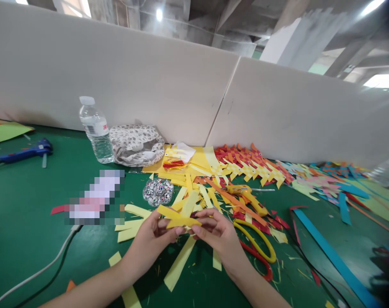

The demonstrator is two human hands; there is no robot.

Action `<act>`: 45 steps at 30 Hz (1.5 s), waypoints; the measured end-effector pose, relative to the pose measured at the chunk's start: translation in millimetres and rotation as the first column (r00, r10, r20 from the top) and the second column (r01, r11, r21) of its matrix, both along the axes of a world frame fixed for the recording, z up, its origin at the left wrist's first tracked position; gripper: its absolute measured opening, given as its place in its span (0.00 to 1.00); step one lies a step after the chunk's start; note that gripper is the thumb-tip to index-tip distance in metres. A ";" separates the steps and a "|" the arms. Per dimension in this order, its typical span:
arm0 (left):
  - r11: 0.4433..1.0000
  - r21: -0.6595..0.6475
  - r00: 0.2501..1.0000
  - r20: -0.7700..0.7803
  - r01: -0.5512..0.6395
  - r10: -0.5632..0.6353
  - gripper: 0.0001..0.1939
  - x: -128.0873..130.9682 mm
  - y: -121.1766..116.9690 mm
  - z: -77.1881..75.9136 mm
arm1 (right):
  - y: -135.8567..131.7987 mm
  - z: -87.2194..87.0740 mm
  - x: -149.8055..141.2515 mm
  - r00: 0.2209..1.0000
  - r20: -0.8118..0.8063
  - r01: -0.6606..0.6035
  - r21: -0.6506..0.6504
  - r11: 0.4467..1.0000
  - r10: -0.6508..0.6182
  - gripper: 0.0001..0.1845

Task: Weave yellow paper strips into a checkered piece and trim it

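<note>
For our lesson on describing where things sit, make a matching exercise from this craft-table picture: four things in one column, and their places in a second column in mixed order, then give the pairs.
Things:
1. water bottle
2. blue glue gun
3. yellow scissors
4. folded yellow paper strips

Places:
A. on the green table, far left
B. held between the left hand and the right hand
C. upright, next to the patterned cloth pouch
D. lying flat just right of the right hand

Pairs: 1-C, 2-A, 3-D, 4-B
</note>
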State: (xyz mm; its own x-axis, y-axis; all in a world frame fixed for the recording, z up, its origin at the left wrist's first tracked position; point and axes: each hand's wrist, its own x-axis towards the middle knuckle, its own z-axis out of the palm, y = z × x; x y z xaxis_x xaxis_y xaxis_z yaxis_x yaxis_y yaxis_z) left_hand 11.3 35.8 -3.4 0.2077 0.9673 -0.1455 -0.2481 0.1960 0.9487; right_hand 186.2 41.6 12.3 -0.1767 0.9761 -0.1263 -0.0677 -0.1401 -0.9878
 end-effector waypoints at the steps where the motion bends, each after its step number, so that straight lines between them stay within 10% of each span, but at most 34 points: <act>1: 1.000 -0.010 1.000 -0.011 0.007 -0.007 0.18 0.1 0.1 0.2 | -0.1 -0.6 0.2 1.000 0.016 -0.003 0.000 1.000 0.003 0.17; 15: 0.994 0.046 0.978 -0.189 0.095 -0.084 0.18 -0.6 -4.5 0.4 | -12.1 4.6 -5.8 0.923 0.384 -0.054 0.171 0.984 -0.016 0.16; 26: 0.963 0.217 0.910 -0.411 0.162 -0.061 0.08 -3.6 -6.1 8.4 | -11.3 4.9 -6.8 0.969 0.223 0.062 0.177 0.982 -0.102 0.18; 45: 0.997 0.026 0.995 -0.067 0.073 -0.072 0.18 -5.4 -0.3 4.3 | -12.3 4.8 -8.6 0.992 0.099 0.062 0.095 0.994 -0.072 0.25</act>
